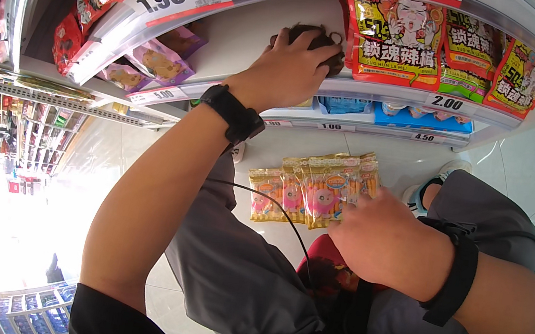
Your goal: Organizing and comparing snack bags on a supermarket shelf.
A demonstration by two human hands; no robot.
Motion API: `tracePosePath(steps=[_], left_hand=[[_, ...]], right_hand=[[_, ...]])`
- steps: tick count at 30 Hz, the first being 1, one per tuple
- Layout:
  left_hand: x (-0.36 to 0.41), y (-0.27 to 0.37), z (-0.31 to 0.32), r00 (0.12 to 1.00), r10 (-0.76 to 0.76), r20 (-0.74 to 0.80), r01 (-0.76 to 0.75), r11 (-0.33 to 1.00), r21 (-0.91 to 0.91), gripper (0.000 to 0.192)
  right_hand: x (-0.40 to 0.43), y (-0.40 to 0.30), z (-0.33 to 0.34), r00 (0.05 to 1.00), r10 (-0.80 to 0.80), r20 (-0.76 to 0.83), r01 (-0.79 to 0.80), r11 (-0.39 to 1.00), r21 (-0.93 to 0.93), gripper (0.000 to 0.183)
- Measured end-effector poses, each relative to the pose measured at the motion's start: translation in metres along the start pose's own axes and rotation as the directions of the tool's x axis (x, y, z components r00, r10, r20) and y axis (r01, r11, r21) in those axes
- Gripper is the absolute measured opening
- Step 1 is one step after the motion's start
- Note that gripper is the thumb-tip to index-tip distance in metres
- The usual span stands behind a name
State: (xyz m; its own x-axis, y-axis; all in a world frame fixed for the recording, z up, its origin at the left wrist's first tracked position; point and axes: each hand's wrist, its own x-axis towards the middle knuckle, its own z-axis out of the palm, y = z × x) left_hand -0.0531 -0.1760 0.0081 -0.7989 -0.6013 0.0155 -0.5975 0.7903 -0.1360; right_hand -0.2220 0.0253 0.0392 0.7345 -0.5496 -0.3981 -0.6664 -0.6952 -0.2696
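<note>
On the bare white shelf board [247, 24], my left hand [287, 66] presses its spread fingers onto a dark brown, crumpled thing [334, 58], perhaps a cloth; most of it is under the hand. Right beside it stand red and yellow snack pouches [395, 41]. My right hand [374, 232] hovers low before me, its fingers curled and slightly blurred; whether it touches the packs behind it cannot be told. Those are several gold-edged snack packs with pink cartoon figures [326, 191], overlapping in a fan above the floor.
Purple snack bags [161, 60] lie at the shelf's left. Price-tagged shelf edges [413, 96] run across the front, with a blue box of small cups [422, 120] below. A black cable [286, 216] crosses over my grey trousers. Further shelving [54, 135] stands at left.
</note>
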Motion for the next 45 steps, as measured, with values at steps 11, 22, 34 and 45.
tracePosePath(steps=[11, 22, 34, 45], left_hand=[[-0.008, 0.002, -0.022, 0.999, 0.011, -0.05, -0.028, 0.941, -0.338, 0.039], [-0.049, 0.023, -0.071, 0.799, -0.584, -0.145, -0.011, 0.226, -0.974, 0.035], [-0.091, 0.081, -0.052, 0.84, -0.435, 0.326, -0.319, -0.88, -0.352, 0.049], [-0.076, 0.08, -0.009, 0.617, -0.646, -0.45, 0.098, 0.63, -0.77, 0.064]], right_hand=[[0.003, 0.007, 0.0, 0.989, 0.004, -0.15, 0.012, 0.994, 0.106, 0.016], [0.002, 0.062, -0.053, 0.784, 0.264, -0.561, -0.16, 0.96, 0.228, 0.022], [0.044, 0.072, -0.06, 0.838, 0.517, -0.177, 0.162, 0.073, 0.984, 0.049], [0.075, 0.027, -0.06, 0.888, 0.429, -0.166, 0.295, -0.252, 0.922, 0.042]])
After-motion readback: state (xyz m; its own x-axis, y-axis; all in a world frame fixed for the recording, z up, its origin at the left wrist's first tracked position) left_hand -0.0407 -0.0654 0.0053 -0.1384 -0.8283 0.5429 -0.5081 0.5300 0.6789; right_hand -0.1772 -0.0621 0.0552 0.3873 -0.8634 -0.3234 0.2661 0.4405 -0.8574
